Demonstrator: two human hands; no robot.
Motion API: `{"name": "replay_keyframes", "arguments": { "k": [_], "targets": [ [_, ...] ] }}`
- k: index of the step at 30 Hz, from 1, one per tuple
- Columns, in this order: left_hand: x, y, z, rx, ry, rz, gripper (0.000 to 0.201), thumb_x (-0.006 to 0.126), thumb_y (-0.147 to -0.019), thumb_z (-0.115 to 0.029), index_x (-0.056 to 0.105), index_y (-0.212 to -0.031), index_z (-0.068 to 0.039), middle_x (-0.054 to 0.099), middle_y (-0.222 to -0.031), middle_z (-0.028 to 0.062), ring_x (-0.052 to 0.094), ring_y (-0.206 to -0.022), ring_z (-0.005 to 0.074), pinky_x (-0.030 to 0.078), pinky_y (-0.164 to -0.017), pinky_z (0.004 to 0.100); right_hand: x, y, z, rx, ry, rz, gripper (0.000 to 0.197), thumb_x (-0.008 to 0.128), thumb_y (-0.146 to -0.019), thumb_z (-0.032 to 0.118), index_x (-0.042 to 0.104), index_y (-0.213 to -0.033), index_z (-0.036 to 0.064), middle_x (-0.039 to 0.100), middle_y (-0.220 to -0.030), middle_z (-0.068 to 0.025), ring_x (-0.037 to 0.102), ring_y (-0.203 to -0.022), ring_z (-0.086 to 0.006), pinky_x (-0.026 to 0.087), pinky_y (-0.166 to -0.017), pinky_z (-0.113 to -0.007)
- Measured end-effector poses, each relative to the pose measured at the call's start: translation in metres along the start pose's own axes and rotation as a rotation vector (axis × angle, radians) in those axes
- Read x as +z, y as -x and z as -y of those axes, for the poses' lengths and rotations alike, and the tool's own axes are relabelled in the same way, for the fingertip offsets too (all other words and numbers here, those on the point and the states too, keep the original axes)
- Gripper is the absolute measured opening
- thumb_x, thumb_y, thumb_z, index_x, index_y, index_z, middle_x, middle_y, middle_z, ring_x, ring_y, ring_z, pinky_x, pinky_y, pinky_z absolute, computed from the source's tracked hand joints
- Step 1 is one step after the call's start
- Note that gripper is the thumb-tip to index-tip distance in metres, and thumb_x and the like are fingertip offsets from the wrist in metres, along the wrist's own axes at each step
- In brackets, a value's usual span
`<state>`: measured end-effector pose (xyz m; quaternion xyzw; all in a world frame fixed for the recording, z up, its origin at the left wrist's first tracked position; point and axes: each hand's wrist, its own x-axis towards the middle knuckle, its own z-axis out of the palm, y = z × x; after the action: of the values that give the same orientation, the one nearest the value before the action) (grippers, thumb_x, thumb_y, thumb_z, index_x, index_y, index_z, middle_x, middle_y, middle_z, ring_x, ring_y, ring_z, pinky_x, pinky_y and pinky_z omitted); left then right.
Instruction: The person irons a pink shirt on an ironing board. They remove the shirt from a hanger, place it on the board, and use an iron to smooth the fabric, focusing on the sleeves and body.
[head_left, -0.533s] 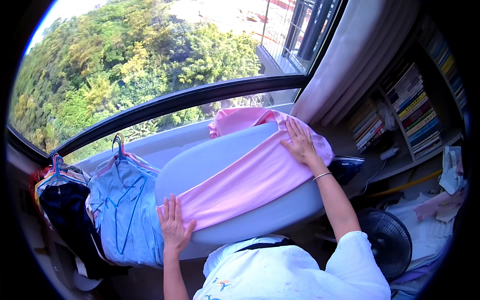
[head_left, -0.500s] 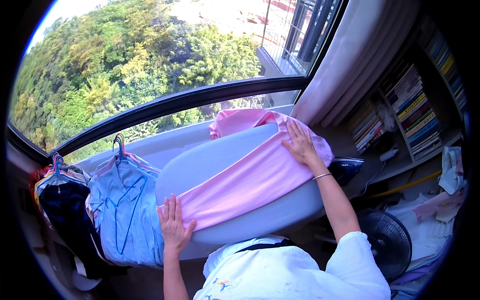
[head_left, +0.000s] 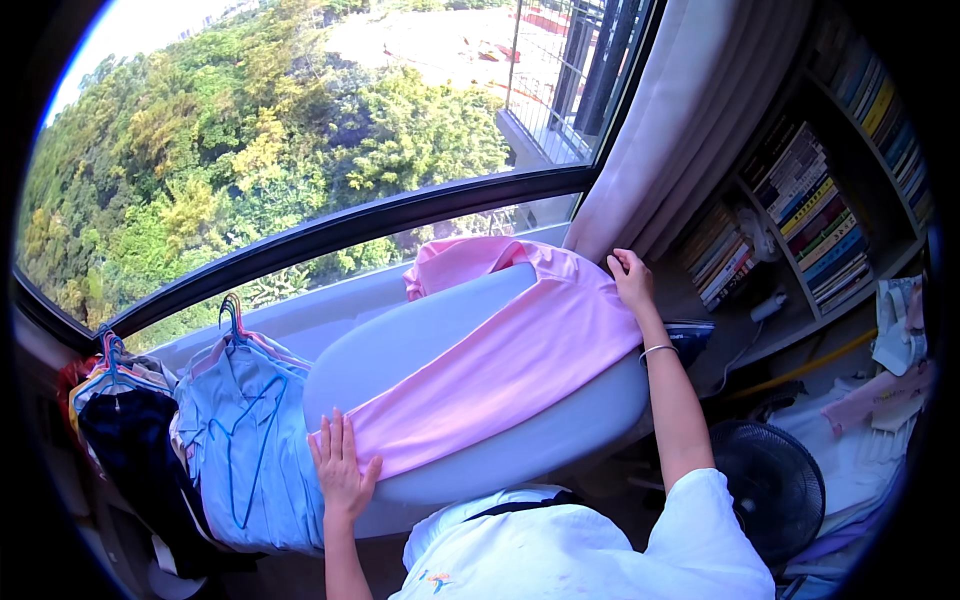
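Observation:
A pink garment (head_left: 490,375) lies stretched across a grey-blue ironing board (head_left: 400,330), one long section smoothed toward me. Another part of it is bunched over the board's far edge. My left hand (head_left: 343,470) rests flat on the garment's near-left end, fingers extended. At the far right end, my right hand (head_left: 632,285) has its fingers bent around the pink cloth's edge; the grip is partly hidden. Behind my right forearm, a dark iron (head_left: 690,338) shows only in part at the board's right end.
Left of the board hang a light blue shirt (head_left: 235,430) with a blue hanger (head_left: 262,445) on it and dark clothing (head_left: 130,430). A black fan (head_left: 768,490) and piled clothes (head_left: 855,460) are at right. A window, a curtain (head_left: 680,120) and bookshelves (head_left: 815,220) border the board.
My right hand has gone from lying flat on the pink garment to its far right edge, fingers now bent. My left hand stays flat at the near end. The view has shifted slightly.

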<state>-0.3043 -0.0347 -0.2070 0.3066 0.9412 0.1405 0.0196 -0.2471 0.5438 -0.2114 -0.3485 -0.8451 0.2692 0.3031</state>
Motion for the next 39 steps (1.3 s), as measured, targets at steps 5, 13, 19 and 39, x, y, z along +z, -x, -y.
{"name": "replay_keyframes", "arguments": {
  "k": [5,13,19,39],
  "targets": [
    [-0.002,-0.001,-0.001,-0.005,0.013,0.0,0.077,0.053,-0.088,-0.048,0.031,-0.145,-0.002,0.025,-0.154,0.013,0.017,-0.144,0.0318,0.003,-0.116,0.0518,0.026,-0.006,0.003,-0.069,0.038,0.096,0.064,0.068,-0.081,0.05,0.059,-0.121,0.0003,0.064,-0.114,-0.0226,0.061,-0.107,-0.0348,0.047,-0.093,-0.039],
    [-0.002,0.0,-0.002,-0.023,0.016,0.025,0.077,0.051,-0.089,-0.05,0.032,-0.145,-0.002,0.026,-0.154,0.0132,0.017,-0.144,0.032,0.003,-0.116,0.0519,0.064,-0.001,0.037,-0.077,-0.128,0.189,0.041,0.071,-0.082,0.035,0.069,-0.104,0.0007,0.07,-0.098,-0.017,0.068,-0.091,-0.0291,0.052,-0.082,-0.035],
    [-0.003,0.0,-0.001,-0.025,0.017,0.03,0.078,0.05,-0.089,-0.051,0.031,-0.145,-0.001,0.026,-0.154,0.0139,0.017,-0.144,0.0323,0.003,-0.116,0.0517,0.072,0.002,0.05,-0.182,-0.068,0.099,0.022,0.07,-0.084,0.02,0.071,-0.093,-0.0004,0.07,-0.083,-0.0182,0.069,-0.073,-0.0305,0.052,-0.068,-0.034],
    [-0.01,-0.002,-0.008,-0.017,-0.047,0.054,0.099,0.057,-0.08,-0.063,0.024,-0.147,0.001,0.02,-0.155,0.0177,0.013,-0.145,0.0339,0.002,-0.116,0.05,0.007,0.091,0.046,-0.31,0.486,0.444,0.088,0.041,-0.088,0.064,0.017,-0.151,0.0058,0.014,-0.157,-0.0155,0.01,-0.146,-0.0287,0.003,-0.117,-0.045]
  ]
}}
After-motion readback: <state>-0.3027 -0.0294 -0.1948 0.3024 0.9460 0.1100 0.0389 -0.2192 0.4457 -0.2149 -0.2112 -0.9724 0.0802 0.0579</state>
